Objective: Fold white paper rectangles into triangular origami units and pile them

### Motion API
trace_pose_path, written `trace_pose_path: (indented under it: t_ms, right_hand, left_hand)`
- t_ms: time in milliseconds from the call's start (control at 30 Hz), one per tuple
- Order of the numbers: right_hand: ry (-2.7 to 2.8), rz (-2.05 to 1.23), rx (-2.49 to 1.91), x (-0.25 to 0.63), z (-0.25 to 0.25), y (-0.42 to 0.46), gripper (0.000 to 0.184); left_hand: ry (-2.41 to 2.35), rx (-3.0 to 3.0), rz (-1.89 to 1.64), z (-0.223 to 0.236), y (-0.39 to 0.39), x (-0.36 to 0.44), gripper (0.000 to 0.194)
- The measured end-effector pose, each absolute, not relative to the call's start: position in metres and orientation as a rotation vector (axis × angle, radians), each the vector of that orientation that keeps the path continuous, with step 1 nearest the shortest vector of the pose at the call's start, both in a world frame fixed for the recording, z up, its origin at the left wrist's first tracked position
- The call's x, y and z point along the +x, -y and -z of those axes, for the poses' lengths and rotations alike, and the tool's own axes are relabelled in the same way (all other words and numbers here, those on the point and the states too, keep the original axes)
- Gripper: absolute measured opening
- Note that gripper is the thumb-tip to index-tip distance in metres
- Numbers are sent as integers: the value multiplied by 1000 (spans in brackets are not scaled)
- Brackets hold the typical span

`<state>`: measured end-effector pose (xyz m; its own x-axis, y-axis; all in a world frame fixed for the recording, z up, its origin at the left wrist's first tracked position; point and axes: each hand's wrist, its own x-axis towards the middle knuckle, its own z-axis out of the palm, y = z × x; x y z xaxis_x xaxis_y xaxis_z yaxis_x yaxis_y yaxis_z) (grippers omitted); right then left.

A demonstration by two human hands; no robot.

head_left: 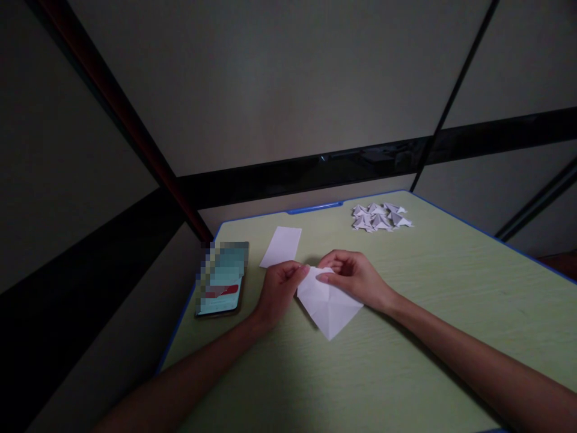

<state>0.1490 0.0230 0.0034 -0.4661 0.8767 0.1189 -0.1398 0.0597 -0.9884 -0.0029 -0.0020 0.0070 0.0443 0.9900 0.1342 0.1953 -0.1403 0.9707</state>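
A white sheet of paper (328, 304) with crease lines is held up between my two hands, one corner pointing toward me. My left hand (282, 288) pinches its upper left edge between thumb and fingers. On the other side, my right hand (354, 276) grips the upper right part, its thumb lying on the face of the paper and its fingers behind. The paper's far edge is partly covered by my fingers. Just beyond my left hand lies a flat white paper rectangle (282, 245) on the table.
A lit smartphone (223, 282), partly pixelated, lies at the left edge of the pale green table (433, 313). Several small folded paper figures (381, 218) sit grouped at the far right. Behind the blue table rim stands a panelled wall (288, 90) with a dark band.
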Motion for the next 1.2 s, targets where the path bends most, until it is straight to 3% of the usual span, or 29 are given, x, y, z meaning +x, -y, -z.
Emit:
trace_pose_path:
  t_ms: [367, 867, 1200]
  right_hand:
    - [1334, -1598, -884, 150, -8, -22, 15]
    - [1598, -1606, -939, 148, -10, -18, 24]
    - [1652, -1280, -1066, 153, -5, -25, 20]
  left_hand:
    - [-1223, 1523, -1257, -8, 3, -3, 26]
    - [-1274, 1617, -1108, -5, 4, -3, 26]
    - [-1167, 1490, -934, 0, -2, -2, 20]
